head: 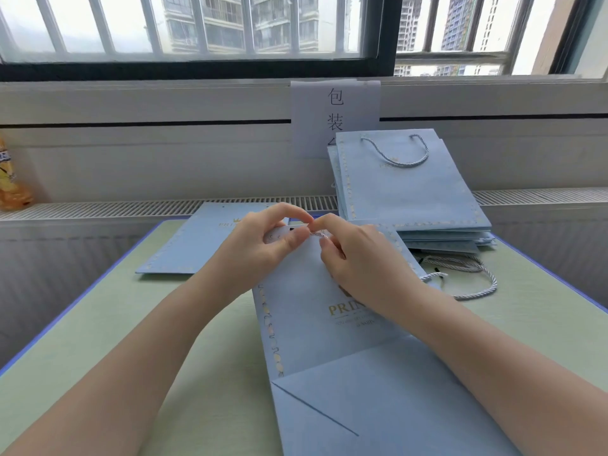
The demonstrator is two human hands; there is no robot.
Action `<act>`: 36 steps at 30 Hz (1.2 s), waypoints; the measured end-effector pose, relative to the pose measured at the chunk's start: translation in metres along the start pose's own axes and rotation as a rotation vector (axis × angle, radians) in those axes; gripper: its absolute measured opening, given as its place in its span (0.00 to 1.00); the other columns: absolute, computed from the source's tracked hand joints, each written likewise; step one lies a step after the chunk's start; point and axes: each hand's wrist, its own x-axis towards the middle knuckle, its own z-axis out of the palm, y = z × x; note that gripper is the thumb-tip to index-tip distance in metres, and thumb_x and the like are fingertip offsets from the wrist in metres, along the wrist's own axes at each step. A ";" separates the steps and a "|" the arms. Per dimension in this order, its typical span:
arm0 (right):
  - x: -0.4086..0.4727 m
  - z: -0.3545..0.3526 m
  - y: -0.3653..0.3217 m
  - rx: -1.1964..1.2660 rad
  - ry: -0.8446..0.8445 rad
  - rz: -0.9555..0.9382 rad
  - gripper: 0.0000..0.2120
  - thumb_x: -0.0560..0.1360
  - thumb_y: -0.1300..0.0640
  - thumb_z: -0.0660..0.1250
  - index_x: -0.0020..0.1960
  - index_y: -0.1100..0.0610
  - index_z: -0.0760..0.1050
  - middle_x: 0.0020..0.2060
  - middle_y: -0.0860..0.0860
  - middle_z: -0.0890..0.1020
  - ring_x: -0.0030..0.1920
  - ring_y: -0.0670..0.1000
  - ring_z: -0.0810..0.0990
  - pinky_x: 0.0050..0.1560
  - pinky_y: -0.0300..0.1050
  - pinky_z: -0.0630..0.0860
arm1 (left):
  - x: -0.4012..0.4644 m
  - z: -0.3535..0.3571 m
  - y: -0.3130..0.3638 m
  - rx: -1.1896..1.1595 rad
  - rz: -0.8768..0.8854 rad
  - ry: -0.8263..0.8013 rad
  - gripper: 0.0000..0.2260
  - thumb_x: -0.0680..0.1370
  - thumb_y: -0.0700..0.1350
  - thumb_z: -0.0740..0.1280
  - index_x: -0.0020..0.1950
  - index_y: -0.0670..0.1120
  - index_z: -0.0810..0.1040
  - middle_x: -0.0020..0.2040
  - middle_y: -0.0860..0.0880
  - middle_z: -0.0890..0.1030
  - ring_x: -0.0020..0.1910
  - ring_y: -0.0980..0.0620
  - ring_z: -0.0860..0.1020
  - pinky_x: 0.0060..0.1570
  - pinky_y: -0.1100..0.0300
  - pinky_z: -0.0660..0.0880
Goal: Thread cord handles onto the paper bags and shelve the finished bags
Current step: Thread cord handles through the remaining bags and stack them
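A flat light-blue paper bag (316,324) with gold lettering lies lengthwise in front of me on the green table. My left hand (263,248) pinches its top edge near a punched hole. My right hand (355,255) pinches the end of a pale twisted cord (317,234) right beside my left fingertips at that edge. Much of the cord is hidden under my hands. Loose white-blue cord handles (473,278) lie to the right of the bag.
A stack of blue bags (411,199), the top one with a cord handle, leans at the back right against the wall. Another flat blue bag (194,245) lies at the back left. A paper sign (335,110) hangs under the window. An orange packet (13,182) stands far left.
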 end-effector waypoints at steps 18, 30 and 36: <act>0.006 0.003 -0.007 0.337 0.151 0.132 0.07 0.77 0.56 0.63 0.42 0.58 0.71 0.30 0.49 0.72 0.28 0.46 0.65 0.29 0.39 0.63 | 0.002 0.003 -0.006 0.100 -0.020 0.059 0.05 0.77 0.49 0.67 0.42 0.51 0.79 0.38 0.43 0.74 0.35 0.59 0.70 0.35 0.71 0.63; 0.008 0.007 -0.009 0.446 0.119 0.080 0.09 0.78 0.54 0.65 0.43 0.59 0.71 0.33 0.54 0.78 0.30 0.44 0.68 0.32 0.36 0.66 | 0.002 0.005 -0.007 0.166 0.076 0.161 0.08 0.72 0.42 0.72 0.41 0.56 0.84 0.32 0.65 0.79 0.41 0.68 0.72 0.42 0.75 0.64; 0.008 0.006 -0.011 0.504 0.135 0.060 0.04 0.78 0.59 0.64 0.46 0.56 0.69 0.36 0.54 0.79 0.32 0.48 0.77 0.33 0.45 0.76 | 0.003 0.004 -0.003 0.144 0.067 0.156 0.05 0.76 0.37 0.69 0.42 0.45 0.81 0.24 0.66 0.72 0.28 0.67 0.70 0.32 0.74 0.63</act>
